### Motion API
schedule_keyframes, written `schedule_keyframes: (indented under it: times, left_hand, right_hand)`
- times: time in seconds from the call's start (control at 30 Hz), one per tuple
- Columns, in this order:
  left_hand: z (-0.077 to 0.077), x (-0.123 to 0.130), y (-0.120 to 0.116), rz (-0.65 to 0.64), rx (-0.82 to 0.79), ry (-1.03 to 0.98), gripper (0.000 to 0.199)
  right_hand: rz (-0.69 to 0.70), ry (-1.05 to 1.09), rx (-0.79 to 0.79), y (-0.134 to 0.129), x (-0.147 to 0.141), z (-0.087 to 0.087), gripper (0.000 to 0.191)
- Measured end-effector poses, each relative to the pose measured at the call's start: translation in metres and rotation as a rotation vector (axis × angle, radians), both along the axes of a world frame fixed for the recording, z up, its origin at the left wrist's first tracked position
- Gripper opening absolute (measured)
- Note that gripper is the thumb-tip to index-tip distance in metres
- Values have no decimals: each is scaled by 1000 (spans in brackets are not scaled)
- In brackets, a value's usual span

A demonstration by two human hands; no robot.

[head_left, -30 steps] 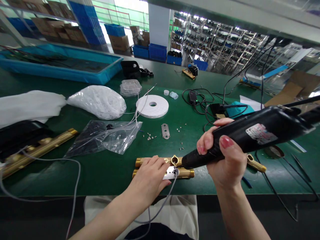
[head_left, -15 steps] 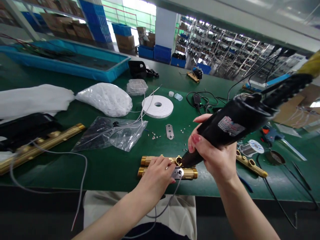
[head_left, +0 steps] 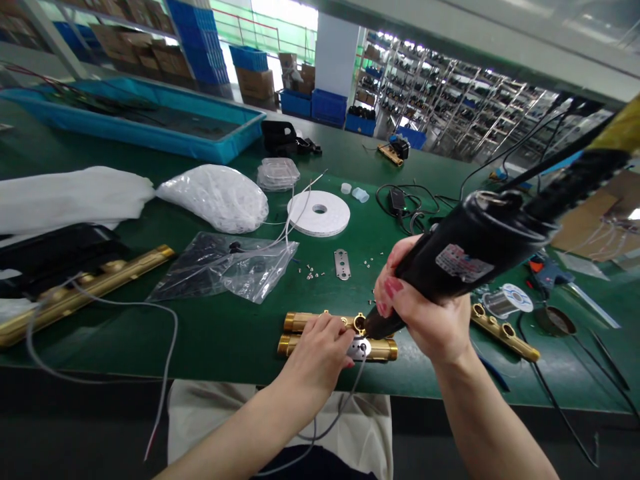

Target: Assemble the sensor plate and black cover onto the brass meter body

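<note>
My right hand [head_left: 420,307] is wrapped round a black electric screwdriver [head_left: 460,247], tilted with its nose down at the brass parts. Two brass tubes [head_left: 385,349] lie side by side near the table's front edge. A metal plate [head_left: 361,348] sits on the front tube, and a grey cable [head_left: 357,380] runs from it toward my lap. My left hand [head_left: 323,343] rests over the tubes with fingers bent together at the plate; what its fingertips hold is hidden. Farther back lie a second plate [head_left: 343,265] and several small screws [head_left: 311,272].
A white tape roll [head_left: 319,213], plastic bags [head_left: 215,198], and a blue tray [head_left: 220,150] stand behind. Another brass tube [head_left: 85,293] lies left. To the right are a brass tube [head_left: 505,333], solder spool [head_left: 507,300] and glue gun [head_left: 550,273].
The view has shifted slightly, so the table items appear a little farther right. Both hands stay at the brass tubes, and the screwdriver remains in my right hand.
</note>
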State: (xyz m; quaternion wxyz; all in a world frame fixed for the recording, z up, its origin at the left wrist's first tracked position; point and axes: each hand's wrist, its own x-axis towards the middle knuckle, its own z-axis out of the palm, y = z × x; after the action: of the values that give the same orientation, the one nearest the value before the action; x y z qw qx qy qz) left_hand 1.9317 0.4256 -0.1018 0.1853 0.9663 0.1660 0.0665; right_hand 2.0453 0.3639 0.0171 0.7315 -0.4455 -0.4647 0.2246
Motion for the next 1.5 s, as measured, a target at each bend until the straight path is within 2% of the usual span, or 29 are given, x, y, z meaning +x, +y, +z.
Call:
schedule_keyframes:
  times: [0.2,0.37,0.53,0.73,0.93,1.1,1.27,1.33,1.5]
  left_hand:
    - [-4,0,0,20,31,-59,22]
    - [-5,0,-1,24,18,-50,27]
    - [-4,-2,-2,23,33,-69,34]
    - [-3,-2,-1,23,24,-66,27]
    - [-4,0,0,23,25,-86,32]
    - [-3,-1,1,21,-17,-44,33]
    - [-10,-1,3,-11,-9,-63,19]
    - [-7,-1,3,-17,-25,-49,19]
    - [11,-3,2,5,-87,46,22]
  right_hand:
    - [97,-37,-11,-4,4,-1,20]
    - [190,-44,-34,-6,11,-3,27]
    - [183,-75,-67,-6,11,-2,27]
    - [228,-67,-52,-6,13,-2,26]
    - [270,29,-43,-3,11,2,29]
    - [257,-3,-50,-1,11,1,26]
    - [304,-59,-47,-4,16,-4,30]
    - [346,-79,-40,-5,18,-7,32]
    - [421,-82,29,-8,26,-10,34]
